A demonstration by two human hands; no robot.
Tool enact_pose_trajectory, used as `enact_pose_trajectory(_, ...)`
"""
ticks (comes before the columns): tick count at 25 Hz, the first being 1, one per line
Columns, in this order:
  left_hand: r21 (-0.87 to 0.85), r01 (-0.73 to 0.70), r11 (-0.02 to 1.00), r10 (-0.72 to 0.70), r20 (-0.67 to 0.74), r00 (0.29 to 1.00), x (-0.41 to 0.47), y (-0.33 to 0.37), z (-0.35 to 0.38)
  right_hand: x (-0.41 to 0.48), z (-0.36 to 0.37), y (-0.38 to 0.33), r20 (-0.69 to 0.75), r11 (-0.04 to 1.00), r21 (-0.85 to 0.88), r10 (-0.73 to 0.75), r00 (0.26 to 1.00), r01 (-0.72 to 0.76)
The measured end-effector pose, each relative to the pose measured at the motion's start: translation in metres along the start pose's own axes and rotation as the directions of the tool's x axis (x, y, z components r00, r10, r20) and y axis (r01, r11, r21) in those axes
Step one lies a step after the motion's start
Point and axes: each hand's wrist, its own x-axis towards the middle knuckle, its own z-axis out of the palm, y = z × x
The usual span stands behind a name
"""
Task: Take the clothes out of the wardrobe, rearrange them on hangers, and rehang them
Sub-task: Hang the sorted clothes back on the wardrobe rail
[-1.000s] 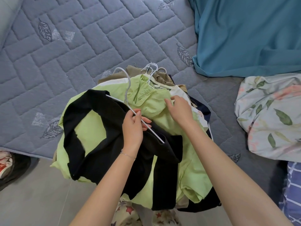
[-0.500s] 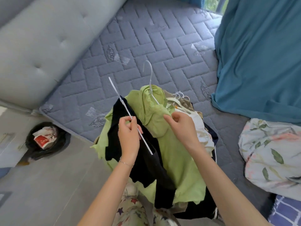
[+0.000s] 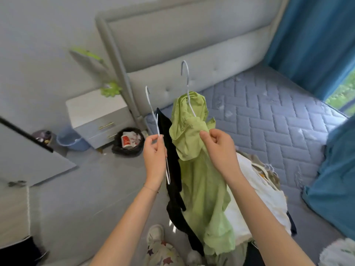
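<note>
Left hand (image 3: 154, 154): fingers curled in, thumb and forefinger pinching a thin white wire hanger (image 3: 157, 123), held upright with the hook on top.
Long black garment (image 3: 173, 169): dangling right against that hanger, down past the wrist.
Right hand (image 3: 219, 148): fingers bunched up, pinching a fold of the lime-green shirt (image 3: 201, 185).
Lime-green shirt: held up between both hands, on a second white hanger (image 3: 187, 83).
Pile of clothes (image 3: 255, 189): on the grey-blue quilted mattress (image 3: 269, 116), under the right forearm.

Shoulders of the second hanger (image 3: 188, 81) buried in my green shirt (image 3: 199, 179), white hanger (image 3: 158, 125) partly behind my left hand (image 3: 154, 150), black garment (image 3: 172, 150) half hidden by the shirt, clothes pile (image 3: 269, 192) behind my right forearm (image 3: 265, 227), bin (image 3: 117, 148) contents blurred.
</note>
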Motion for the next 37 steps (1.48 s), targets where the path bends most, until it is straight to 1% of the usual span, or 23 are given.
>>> enact_pose_trajectory(5, -0.058, -0.015, 0.998, 0.005, -0.161, 0.987, 0.031, 0.024, -0.106, -0.011, 0.097, -0.064, 0.163, 0.994, -0.008, -0.106, 0.981, 0.108)
enact_pose_trajectory(8, -0.063, -0.028, 0.998, 0.010, -0.268, 0.963, 0.051, 0.035, -0.177, -0.018, 0.166, -0.101, 0.260, 0.986, 0.001, -0.159, 0.953, 0.165)
enact_pose_trajectory(12, -0.047, -0.042, 0.998, 0.021, -0.378, 0.926, 0.083, 0.036, -0.267, -0.022, 0.254, -0.140, 0.340, 0.973, 0.023, -0.222, 0.914, 0.228)
enact_pose_trajectory(17, 0.012, -0.053, 0.999, 0.052, -0.477, 0.877, 0.126, 0.027, -0.356, -0.015, 0.354, -0.169, 0.418, 0.955, 0.007, -0.271, 0.867, 0.295)
enact_pose_trajectory(21, 0.012, -0.056, 0.998, 0.053, -0.542, 0.838, 0.152, 0.026, -0.412, -0.007, 0.425, -0.193, 0.499, 0.939, -0.002, -0.298, 0.813, 0.345)
enact_pose_trajectory(26, 0.016, -0.006, 1.000, 0.016, -0.696, 0.718, 0.195, 0.015, -0.492, 0.003, 0.528, -0.219, 0.627, 0.926, 0.070, -0.330, 0.706, 0.370)
enact_pose_trajectory(29, 0.012, 0.036, 0.999, -0.013, -0.776, 0.631, 0.221, 0.002, -0.545, 0.011, 0.600, -0.234, 0.702, 0.911, 0.103, -0.352, 0.620, 0.400)
enact_pose_trajectory(33, 0.000, 0.103, 0.995, -0.049, -0.881, 0.471, 0.258, -0.016, -0.609, 0.024, 0.700, -0.256, 0.801, 0.892, 0.156, -0.366, 0.475, 0.425)
enact_pose_trajectory(35, -0.003, 0.120, 0.993, -0.052, -0.909, 0.414, 0.273, -0.019, -0.636, 0.028, 0.744, -0.268, 0.837, 0.883, 0.177, -0.367, 0.406, 0.434)
enact_pose_trajectory(37, -0.016, 0.135, 0.991, -0.066, -0.925, 0.374, 0.286, -0.021, -0.664, 0.029, 0.785, -0.282, 0.867, 0.879, 0.206, -0.368, 0.335, 0.431)
